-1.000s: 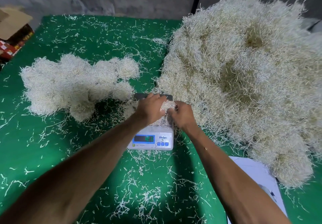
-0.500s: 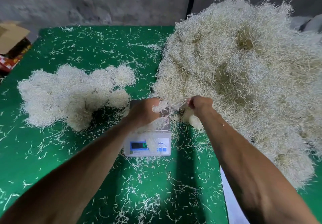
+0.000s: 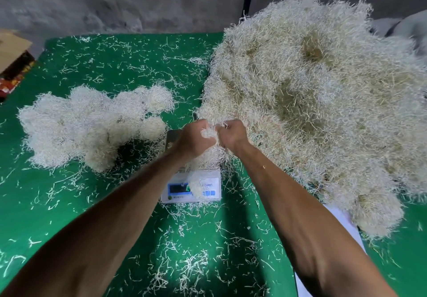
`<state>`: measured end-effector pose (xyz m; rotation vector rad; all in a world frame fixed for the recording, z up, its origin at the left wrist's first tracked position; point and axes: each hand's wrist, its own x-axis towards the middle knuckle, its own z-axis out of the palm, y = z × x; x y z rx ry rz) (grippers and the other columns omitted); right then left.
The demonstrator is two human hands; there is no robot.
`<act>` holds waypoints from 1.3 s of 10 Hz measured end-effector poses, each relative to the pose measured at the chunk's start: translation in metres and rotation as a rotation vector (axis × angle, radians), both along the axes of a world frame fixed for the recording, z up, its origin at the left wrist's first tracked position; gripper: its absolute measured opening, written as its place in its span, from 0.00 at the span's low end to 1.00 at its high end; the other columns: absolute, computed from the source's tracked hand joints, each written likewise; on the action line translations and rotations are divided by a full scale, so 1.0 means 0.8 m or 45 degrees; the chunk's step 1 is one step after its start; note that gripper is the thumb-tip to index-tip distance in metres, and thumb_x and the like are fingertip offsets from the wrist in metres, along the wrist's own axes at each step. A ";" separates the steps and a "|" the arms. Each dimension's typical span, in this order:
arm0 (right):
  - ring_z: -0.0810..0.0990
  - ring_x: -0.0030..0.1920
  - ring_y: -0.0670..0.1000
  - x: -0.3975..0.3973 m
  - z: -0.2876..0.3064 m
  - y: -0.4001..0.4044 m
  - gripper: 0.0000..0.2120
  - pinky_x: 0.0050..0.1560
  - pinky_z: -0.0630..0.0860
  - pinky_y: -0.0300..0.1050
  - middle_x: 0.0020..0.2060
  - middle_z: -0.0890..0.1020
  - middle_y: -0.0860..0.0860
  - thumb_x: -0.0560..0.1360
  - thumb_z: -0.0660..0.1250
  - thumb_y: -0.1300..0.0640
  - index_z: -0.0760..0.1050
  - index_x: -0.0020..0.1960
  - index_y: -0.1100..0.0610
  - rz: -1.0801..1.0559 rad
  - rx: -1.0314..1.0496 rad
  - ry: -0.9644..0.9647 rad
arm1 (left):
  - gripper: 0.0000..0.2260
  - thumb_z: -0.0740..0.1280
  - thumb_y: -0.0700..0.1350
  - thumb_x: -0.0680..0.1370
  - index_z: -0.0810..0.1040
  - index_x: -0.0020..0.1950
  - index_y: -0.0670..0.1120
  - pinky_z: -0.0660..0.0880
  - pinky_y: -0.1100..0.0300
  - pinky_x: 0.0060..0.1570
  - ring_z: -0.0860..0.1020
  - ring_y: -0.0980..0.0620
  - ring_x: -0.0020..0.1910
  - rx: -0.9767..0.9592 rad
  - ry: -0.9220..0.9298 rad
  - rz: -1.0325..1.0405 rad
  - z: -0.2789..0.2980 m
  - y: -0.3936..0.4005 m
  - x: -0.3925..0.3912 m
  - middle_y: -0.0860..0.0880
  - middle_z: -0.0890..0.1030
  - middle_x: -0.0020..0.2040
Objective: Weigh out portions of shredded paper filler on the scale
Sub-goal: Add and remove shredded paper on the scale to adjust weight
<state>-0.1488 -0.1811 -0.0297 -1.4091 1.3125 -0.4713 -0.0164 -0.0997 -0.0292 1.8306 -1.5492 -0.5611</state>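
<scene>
Shredded paper filler [image 3: 209, 133] sits bunched between the two hands above the digital scale [image 3: 191, 189], more of it trailing down past the wrists onto the platform. The left hand [image 3: 196, 138] and right hand [image 3: 232, 134] meet knuckle to knuckle, fingers curled tight into the clump; the fingertips themselves are buried in strands and cannot be made out. Hanging shreds cover part of the scale's display, so its reading is unreadable. Just right of the right fingers rises the large pile [image 3: 318, 102], cut off by the frame edge. Left of the left fingers lie the smaller clumps [image 3: 92, 123] on the green table [image 3: 129, 65].
</scene>
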 end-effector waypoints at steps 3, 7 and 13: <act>0.73 0.29 0.49 0.042 -0.013 -0.016 0.11 0.25 0.73 0.38 0.32 0.74 0.52 0.78 0.68 0.63 0.71 0.38 0.57 -0.379 0.090 0.035 | 0.09 0.73 0.37 0.75 0.77 0.53 0.41 0.68 0.64 0.23 0.70 0.59 0.25 0.131 -0.012 -0.040 0.003 -0.008 0.006 0.45 0.79 0.41; 0.81 0.35 0.52 0.024 -0.039 -0.015 0.03 0.26 0.79 0.42 0.43 0.81 0.57 0.81 0.63 0.66 0.73 0.54 0.64 -0.766 0.723 -0.584 | 0.27 0.75 0.43 0.75 0.71 0.70 0.38 0.64 0.72 0.19 0.77 0.64 0.29 0.391 0.101 0.034 -0.010 -0.005 0.017 0.43 0.80 0.51; 0.84 0.46 0.57 -0.103 -0.069 -0.028 0.22 0.42 0.82 0.49 0.48 0.83 0.58 0.84 0.62 0.48 0.76 0.64 0.67 -0.445 -0.068 0.375 | 0.10 0.69 0.46 0.79 0.80 0.53 0.39 0.71 0.63 0.30 0.74 0.53 0.32 0.436 0.295 0.669 -0.009 0.002 0.073 0.49 0.75 0.36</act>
